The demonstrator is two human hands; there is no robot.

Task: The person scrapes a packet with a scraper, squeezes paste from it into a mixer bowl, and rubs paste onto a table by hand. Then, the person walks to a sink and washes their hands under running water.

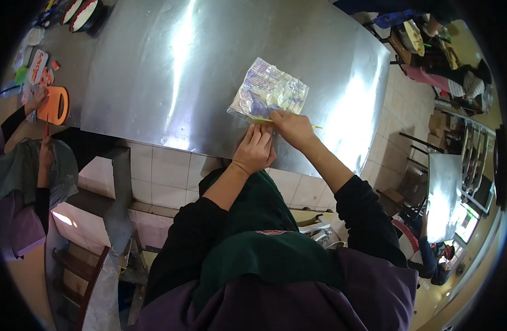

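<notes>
A crinkled clear plastic packet (269, 88) with purple and yellow print lies on the metal table, close to its front edge. Along the packet's near edge runs a thin yellow strip (318, 127), whose end sticks out past my right wrist. My left hand (254, 148) has its fingers closed at that near edge, below the strip. From the right, my right hand (292, 129) pinches the strip and the packet's edge, its fingertips close to those of my left hand. My fingers partly hide where the strip meets the plastic.
The shiny metal table (137, 71) reaches away in front of me. At left, another person's hands hold a red-handled knife (46, 129) and an orange cutting board (56, 105). Round black pans (87, 15) stand at far left. Shelving and other people are at right.
</notes>
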